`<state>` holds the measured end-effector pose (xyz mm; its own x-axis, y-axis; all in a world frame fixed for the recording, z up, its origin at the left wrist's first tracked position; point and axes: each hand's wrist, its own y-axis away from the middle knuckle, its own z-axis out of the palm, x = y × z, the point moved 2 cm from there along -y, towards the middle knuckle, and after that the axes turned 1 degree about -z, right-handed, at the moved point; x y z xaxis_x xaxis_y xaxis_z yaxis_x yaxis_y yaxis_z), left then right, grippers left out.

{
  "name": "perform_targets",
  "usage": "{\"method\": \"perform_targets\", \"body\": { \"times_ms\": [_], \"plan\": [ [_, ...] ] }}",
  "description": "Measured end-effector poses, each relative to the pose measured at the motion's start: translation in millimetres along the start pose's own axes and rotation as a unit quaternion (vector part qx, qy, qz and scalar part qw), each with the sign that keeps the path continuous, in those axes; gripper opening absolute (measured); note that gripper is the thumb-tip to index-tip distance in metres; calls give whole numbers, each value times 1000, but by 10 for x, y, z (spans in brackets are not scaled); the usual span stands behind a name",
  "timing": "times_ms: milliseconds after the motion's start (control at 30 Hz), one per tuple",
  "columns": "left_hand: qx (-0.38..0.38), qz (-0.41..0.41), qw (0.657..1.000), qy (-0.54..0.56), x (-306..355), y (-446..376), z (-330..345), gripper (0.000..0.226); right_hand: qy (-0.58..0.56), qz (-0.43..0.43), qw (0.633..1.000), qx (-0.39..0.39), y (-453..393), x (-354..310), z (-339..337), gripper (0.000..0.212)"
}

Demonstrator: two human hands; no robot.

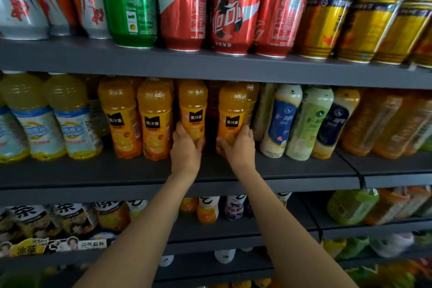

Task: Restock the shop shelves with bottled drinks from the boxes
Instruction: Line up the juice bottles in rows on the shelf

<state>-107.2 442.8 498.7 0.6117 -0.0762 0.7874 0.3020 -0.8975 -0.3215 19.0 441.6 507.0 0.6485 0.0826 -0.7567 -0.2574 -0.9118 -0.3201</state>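
On the grey metal middle shelf (292, 170), two upright orange-juice plastic bottles, long axes vertical. Left hand (185, 145) grips the lower body of the left bottle (192, 110); right hand (240, 146) grips the right bottle (232, 112), at 3 o'clock. Dark gap between them; likely push toward 12 o'clock.

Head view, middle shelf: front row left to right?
Pale yellow bottles with blue-white labels → two orange juice bottles → orange juice bottle in left hand → orange juice bottle in right hand → three milky bottles → amber bottles.
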Motion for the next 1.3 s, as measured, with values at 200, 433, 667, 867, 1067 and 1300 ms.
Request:
{"method": "perform_targets", "body": {
  "times_ms": [200,433,667,867,1067,1300],
  "plan": [
    [-32,-46,998,-18,-67,-68,93,51,12,-10,1000,-5,-29,0,-5,68],
    [74,104,992,-24,-36,336,-281,48,7,-14,1000,-10,-34,-10,-41,68],
    [126,0,991,34,-405,129,-643,61,-32,-51,997,-44,231,-188,163,62],
    [87,-16,996,-28,-480,7,-581,64,-37,-40,997,-58,229,-268,178,61],
    [93,-18,995,-36,-470,29,-562,65,-11,-25,999,-46,258,-377,235,61],
    [80,-10,996,-45,-476,9,-612,62,-2,-37,998,-50,381,-405,251,60]
  ]
}}
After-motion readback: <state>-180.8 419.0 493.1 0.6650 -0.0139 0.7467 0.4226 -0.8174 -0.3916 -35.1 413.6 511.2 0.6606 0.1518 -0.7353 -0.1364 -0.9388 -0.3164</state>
